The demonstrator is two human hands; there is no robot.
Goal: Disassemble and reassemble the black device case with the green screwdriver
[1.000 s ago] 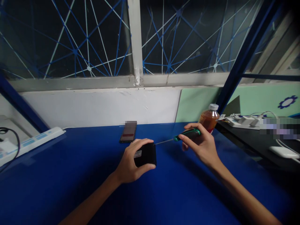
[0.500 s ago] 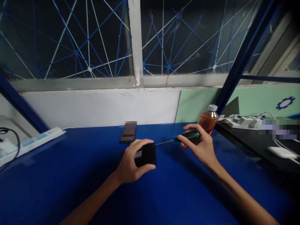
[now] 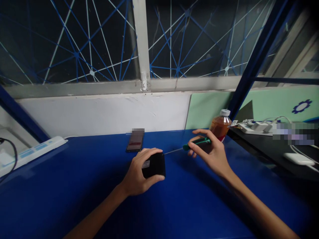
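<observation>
My left hand is closed around a flat black box with a small pale label near my fingers. What the box is, I cannot make out. In my right hand is a screwdriver with a black and green handle, gripped between thumb and fingers. Its thin metal shaft runs left, and the tip meets the upper right corner of the box. Whether a screw sits there is too small to see.
A phone lies behind my left hand on the blue table. A bottle of amber drink stands just beyond my right hand. Power strips lie at the left and right, with cables and a white adapter.
The screwdriver handle has turned in my right hand, showing more green, and my fingers have shifted slightly. The left hand keeps its hold on the box. The whole view has shifted a little.
</observation>
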